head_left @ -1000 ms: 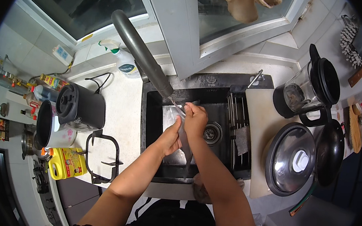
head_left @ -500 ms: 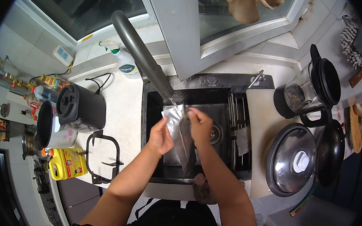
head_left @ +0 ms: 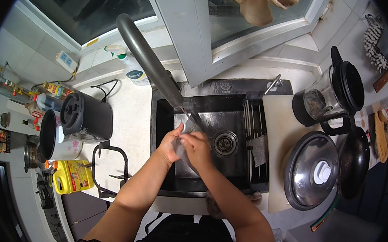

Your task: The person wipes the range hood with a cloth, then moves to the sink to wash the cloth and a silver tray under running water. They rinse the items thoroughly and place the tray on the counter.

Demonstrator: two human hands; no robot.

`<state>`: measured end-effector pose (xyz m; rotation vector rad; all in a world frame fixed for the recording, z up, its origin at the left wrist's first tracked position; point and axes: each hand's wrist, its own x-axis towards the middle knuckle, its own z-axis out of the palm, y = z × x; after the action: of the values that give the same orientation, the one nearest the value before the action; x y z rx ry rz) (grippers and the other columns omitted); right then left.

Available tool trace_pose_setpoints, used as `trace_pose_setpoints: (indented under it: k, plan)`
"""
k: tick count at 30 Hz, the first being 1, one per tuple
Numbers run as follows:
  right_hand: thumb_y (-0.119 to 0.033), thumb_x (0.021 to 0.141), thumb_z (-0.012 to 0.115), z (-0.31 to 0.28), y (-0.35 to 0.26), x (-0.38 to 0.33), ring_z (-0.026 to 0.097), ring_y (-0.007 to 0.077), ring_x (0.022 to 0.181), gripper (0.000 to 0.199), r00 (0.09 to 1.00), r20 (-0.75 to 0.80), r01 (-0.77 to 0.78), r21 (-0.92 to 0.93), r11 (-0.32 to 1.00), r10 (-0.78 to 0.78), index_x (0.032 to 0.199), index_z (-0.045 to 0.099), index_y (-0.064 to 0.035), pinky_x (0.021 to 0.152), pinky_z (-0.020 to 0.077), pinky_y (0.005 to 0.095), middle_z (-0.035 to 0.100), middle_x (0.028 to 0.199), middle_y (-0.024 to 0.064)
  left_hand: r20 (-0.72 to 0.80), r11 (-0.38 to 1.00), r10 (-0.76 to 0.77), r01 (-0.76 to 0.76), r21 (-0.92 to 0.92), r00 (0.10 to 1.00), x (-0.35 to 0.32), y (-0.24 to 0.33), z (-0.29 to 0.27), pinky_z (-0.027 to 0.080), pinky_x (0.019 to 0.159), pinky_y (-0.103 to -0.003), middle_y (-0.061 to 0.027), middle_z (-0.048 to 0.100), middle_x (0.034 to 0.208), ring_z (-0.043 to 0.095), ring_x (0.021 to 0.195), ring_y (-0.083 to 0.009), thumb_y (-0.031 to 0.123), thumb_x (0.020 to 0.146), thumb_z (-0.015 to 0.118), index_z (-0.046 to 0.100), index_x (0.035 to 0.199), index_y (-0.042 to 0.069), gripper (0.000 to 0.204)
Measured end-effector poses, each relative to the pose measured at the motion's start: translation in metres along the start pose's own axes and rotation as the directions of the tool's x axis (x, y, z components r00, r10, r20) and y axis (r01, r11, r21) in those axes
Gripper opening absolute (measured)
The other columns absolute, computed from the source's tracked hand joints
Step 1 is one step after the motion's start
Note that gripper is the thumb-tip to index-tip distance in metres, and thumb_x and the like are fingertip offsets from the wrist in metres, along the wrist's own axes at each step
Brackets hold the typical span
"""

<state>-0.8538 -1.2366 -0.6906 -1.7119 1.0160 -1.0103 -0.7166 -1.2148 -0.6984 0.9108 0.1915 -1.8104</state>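
Observation:
Over the black sink (head_left: 232,110), both my hands hold a clear plastic bag (head_left: 187,124) under the spout of the dark curved tap (head_left: 148,63). My left hand (head_left: 169,144) grips the bag's left side. My right hand (head_left: 198,150) presses against the bag from the right, fingers curled on it. Most of the bag is hidden between my hands. Water seems to run from the spout onto the bag. The round drain (head_left: 225,143) lies just right of my hands.
A metal rack (head_left: 250,140) with a grey cloth sits in the sink's right part. Right of the sink are a lidded pan (head_left: 310,172), a black wok (head_left: 353,162) and a blender jug (head_left: 332,94). Left are a black pot (head_left: 87,115), a yellow bottle (head_left: 72,177) and a stove grate (head_left: 112,169).
My hands have drawn together and bunched the bag, which hung stretched out between them half a second ago. Both hands sit slightly lower in the sink.

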Motion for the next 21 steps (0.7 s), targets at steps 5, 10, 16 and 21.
trace_pose_setpoints:
  k: [5,10,16,21]
  plan:
    - [-0.013,0.079,0.064,0.003,0.014,0.019,0.059,0.0311,0.082,0.012,0.958,-0.142,-0.241,0.081,0.967,0.251,0.088,0.071,-0.0095,0.075,0.0467,0.0406,0.063,0.083,0.0114,0.051,0.996,-0.005,0.01,-0.084,0.999,-0.009,-0.011,0.015,0.039,0.099,-0.046,-0.0144,0.058,0.117,0.054,0.11,-0.0313,0.049,0.092,0.049,0.053,0.118,0.003,0.053]
    - [-0.017,0.078,0.066,0.013,0.004,0.009,0.059,0.0333,0.083,0.014,0.99,-0.124,-0.079,-0.103,0.992,0.066,0.09,0.072,-0.0109,0.076,0.0473,0.041,0.063,0.082,0.013,0.011,0.991,0.007,-0.006,-0.13,1.0,-0.013,-0.009,0.009,0.039,0.099,-0.048,-0.0164,0.059,0.117,0.053,0.112,-0.032,0.05,0.093,0.044,0.055,0.116,0.005,0.052]
    - [-0.014,0.079,0.065,0.016,-0.004,-0.003,0.059,0.0329,0.084,0.013,0.998,-0.035,-0.044,-0.008,0.999,0.044,0.089,0.072,-0.0082,0.076,0.0472,0.0412,0.064,0.083,0.0132,0.099,0.995,0.034,-0.024,-0.101,0.994,-0.006,-0.001,0.003,0.042,0.096,-0.045,-0.0129,0.06,0.117,0.056,0.107,-0.0308,0.046,0.092,0.049,0.056,0.119,0.007,0.048]
    - [-0.013,0.079,0.063,0.005,0.012,0.028,0.057,0.0329,0.079,0.01,0.95,-0.306,-0.112,-0.132,0.985,0.067,0.084,0.071,-0.0131,0.072,0.0456,0.0423,0.063,0.078,0.0122,0.07,0.985,0.034,-0.022,-0.17,0.997,-0.012,-0.014,0.021,0.041,0.098,-0.048,-0.0181,0.06,0.116,0.056,0.107,-0.0326,0.051,0.092,0.044,0.055,0.118,0.005,0.055]
